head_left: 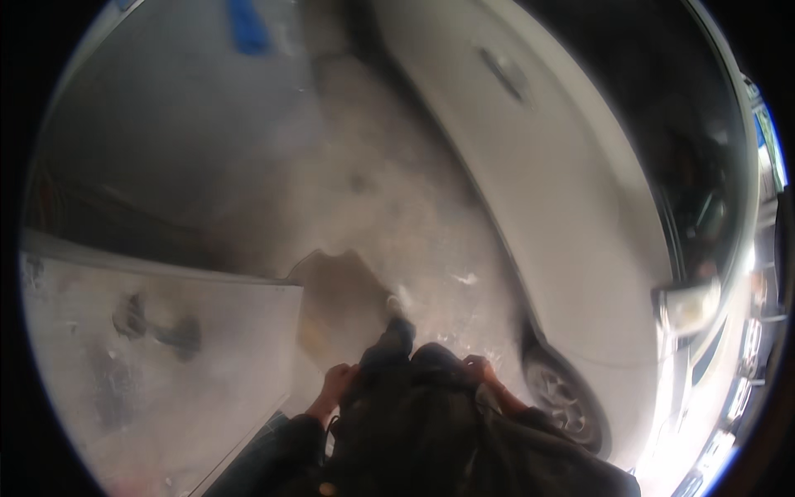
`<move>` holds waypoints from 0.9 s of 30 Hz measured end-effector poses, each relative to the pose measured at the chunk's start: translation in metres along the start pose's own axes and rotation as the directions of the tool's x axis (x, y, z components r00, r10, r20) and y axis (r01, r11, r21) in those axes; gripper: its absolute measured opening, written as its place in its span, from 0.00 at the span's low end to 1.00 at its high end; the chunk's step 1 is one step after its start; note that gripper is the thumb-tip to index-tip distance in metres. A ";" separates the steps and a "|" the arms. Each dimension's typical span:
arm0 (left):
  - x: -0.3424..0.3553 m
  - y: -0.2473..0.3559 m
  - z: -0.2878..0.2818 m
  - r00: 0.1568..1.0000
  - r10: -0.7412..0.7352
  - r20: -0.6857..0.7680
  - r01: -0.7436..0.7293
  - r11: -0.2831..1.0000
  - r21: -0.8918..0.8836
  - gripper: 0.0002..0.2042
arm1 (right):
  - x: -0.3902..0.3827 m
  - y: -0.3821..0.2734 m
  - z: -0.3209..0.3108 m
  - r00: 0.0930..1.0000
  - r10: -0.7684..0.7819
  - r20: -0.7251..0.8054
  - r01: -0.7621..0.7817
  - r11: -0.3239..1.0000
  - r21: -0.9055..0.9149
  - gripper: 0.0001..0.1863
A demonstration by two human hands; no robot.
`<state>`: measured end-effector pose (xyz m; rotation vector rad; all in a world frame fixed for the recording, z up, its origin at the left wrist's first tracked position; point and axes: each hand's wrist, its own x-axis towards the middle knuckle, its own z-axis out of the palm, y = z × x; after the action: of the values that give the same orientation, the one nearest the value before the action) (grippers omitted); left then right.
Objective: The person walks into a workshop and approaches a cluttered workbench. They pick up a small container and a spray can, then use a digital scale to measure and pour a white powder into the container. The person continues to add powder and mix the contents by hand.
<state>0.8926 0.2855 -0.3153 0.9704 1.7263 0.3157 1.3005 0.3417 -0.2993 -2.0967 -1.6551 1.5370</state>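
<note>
Head view, nearest first: a dark jacket fills the foreground, with bare wrists showing beyond its sleeves. Left hand hangs low beside the left thigh, its back turned up and out; right hand mirrors it at the right thigh, forearm slanting inward. Fingers look curled on both, but blur hides whether they are closed on cloth, on something small, or on nothing; I cannot tell.

As I judge it, the step in hand is only standing or walking with arms down, one leg ahead of the other. Any handling from here would call for raising a hand clear of the thighs and turning to one side.

Just left is the smudged white surface, its right edge near the left hand but apart from it, its far right corner a little ahead. To the right stands the pale car, its wheel the part closest to the right hand. Farther off, past bare floor, a blue strip lies against a blurred grey panel
</note>
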 end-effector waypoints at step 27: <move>0.256 0.233 -0.151 0.969 -0.155 -0.191 0.175 0.980 0.094 0.10 | 0.439 -0.280 -0.235 0.999 -0.046 0.023 0.048 0.994 -0.097 0.21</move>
<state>0.8403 0.6582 -0.2825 0.8909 1.9974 0.2070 1.2385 0.9096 -0.3038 -2.0784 -1.8080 1.4983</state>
